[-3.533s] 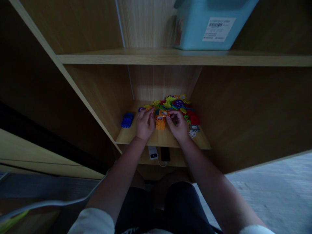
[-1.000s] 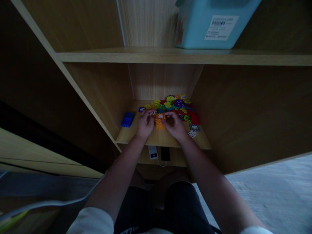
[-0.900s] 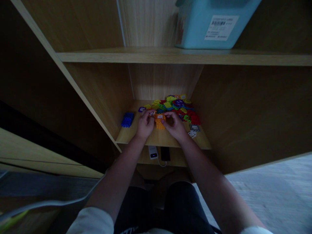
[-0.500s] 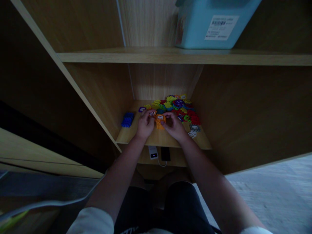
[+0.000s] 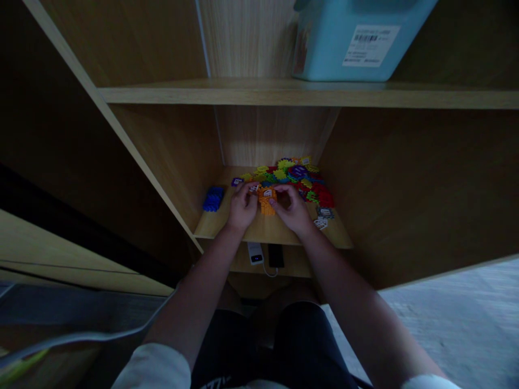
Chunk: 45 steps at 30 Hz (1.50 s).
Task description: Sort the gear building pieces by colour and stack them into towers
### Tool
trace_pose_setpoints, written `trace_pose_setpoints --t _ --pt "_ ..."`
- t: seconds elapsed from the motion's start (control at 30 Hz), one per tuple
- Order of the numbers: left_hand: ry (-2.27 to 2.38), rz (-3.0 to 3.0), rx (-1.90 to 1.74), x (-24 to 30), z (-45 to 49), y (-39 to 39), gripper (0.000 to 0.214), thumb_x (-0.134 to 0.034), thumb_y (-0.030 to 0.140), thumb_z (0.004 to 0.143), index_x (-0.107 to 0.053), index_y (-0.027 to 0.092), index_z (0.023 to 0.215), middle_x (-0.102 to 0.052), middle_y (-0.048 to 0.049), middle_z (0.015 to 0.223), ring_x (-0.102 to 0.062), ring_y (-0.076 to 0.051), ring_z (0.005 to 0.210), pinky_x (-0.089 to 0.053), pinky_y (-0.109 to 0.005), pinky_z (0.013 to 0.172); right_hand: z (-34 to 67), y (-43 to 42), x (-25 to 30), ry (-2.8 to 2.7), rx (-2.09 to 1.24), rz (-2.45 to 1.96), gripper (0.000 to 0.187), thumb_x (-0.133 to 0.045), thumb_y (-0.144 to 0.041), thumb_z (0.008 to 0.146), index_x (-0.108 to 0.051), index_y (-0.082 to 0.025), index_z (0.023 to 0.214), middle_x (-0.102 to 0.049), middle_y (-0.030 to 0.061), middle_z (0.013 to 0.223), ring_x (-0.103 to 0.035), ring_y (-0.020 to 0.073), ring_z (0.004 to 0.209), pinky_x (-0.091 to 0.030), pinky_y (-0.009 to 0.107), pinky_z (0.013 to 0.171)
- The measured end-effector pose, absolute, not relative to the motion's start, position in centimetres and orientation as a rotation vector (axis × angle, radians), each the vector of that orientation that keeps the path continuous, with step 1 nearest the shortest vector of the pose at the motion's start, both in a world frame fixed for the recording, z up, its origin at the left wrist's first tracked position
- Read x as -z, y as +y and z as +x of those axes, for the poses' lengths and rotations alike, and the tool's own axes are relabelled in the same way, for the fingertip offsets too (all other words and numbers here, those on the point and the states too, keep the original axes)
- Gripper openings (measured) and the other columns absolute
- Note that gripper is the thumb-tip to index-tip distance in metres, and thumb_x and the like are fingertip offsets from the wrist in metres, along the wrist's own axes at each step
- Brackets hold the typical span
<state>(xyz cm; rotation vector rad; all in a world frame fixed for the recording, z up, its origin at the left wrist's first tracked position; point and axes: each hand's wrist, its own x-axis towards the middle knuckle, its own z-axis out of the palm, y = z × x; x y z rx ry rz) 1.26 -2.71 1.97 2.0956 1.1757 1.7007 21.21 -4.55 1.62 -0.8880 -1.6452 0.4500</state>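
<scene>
Both my hands rest on a low wooden shelf (image 5: 267, 231) inside a dim cabinet. Between them stands a small stack of orange toothed plastic tiles (image 5: 266, 201). My left hand (image 5: 241, 205) has its fingers curled against the stack's left side, and my right hand (image 5: 292, 209) pinches it from the right. Just behind lies a heap of mixed tiles (image 5: 295, 177) in yellow, green, purple and red. A stack of blue tiles (image 5: 213, 198) sits apart at the left of the shelf.
A few white-labelled tiles (image 5: 322, 218) lie at the shelf's right front. A light blue bin (image 5: 357, 38) with a barcode label stands on the shelf above. Under the low shelf lie a white device (image 5: 255, 253) with a cable and a dark phone (image 5: 275, 255).
Over the last seconds my hands have closed in a little on the orange stack and stayed there; the view has shifted slightly. Nothing else has moved.
</scene>
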Motion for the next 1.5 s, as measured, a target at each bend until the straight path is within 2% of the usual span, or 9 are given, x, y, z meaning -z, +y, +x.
trace_pose_setpoints --t 0.5,0.73,0.93,1.1,1.27,1.5 --pt "1.262 1.945 -1.821 -2.3 1.0 -2.9 0.028 -0.047 0.030 0.112 -0.072 0.024 0.124 -0.074 -0.0105 0.124 -0.072 -0.026 0.119 -0.059 -0.043 0.108 20.7 -4.2 -1.6 -1.619 -0.508 -0.847 0.035 -0.078 -0.051 0.098 -0.063 -0.034 0.125 -0.072 0.0075 0.147 -0.067 0.0297 0.140 -0.054 0.057 0.123" --pt "1.267 1.933 -1.837 -2.0 1.0 -2.6 0.029 -0.048 0.032 0.113 -0.072 0.023 0.124 -0.074 -0.0108 0.123 -0.072 -0.027 0.120 -0.059 -0.044 0.109 20.9 -4.0 -1.2 -1.650 -0.460 -0.878 0.037 -0.080 -0.052 0.097 -0.065 -0.033 0.125 -0.075 0.0076 0.138 -0.070 0.0292 0.131 -0.056 0.056 0.119" --pt "1.246 1.874 -1.787 -1.5 1.1 -2.5 0.031 -0.045 0.030 0.113 -0.071 0.022 0.128 -0.071 -0.0113 0.128 -0.074 -0.023 0.110 -0.065 -0.037 0.092 21.3 -3.9 -1.1 -1.640 -0.436 -0.946 0.039 -0.079 -0.058 0.096 -0.066 -0.032 0.122 -0.077 0.0068 0.126 -0.073 0.0295 0.120 -0.059 0.054 0.112" --pt "1.255 1.904 -1.793 -1.5 1.2 -2.3 0.028 -0.047 0.027 0.112 -0.072 0.023 0.125 -0.072 -0.0107 0.126 -0.072 -0.025 0.119 -0.065 -0.039 0.100 21.5 -3.9 -0.9 -1.647 -0.450 -0.959 0.038 -0.077 -0.058 0.097 -0.066 -0.032 0.123 -0.076 0.0076 0.128 -0.073 0.0297 0.120 -0.058 0.054 0.113" --pt "1.222 1.909 -1.782 -1.8 1.2 -2.5 0.029 -0.046 0.028 0.113 -0.073 0.022 0.123 -0.074 -0.0104 0.125 -0.074 -0.024 0.116 -0.065 -0.040 0.100 21.5 -3.9 -1.0 -1.657 -0.440 -0.976 0.037 -0.076 -0.058 0.097 -0.066 -0.031 0.122 -0.076 0.0078 0.125 -0.072 0.0299 0.120 -0.057 0.054 0.112" --pt "1.200 1.870 -1.742 -1.8 1.3 -2.6 0.031 -0.045 0.034 0.114 -0.073 0.023 0.123 -0.072 -0.0117 0.126 -0.075 -0.025 0.105 -0.067 -0.039 0.085 21.5 -4.0 -0.8 -1.680 -0.461 -0.951 0.038 -0.075 -0.057 0.099 -0.064 -0.031 0.124 -0.075 0.0078 0.127 -0.070 0.0288 0.121 -0.056 0.052 0.113"
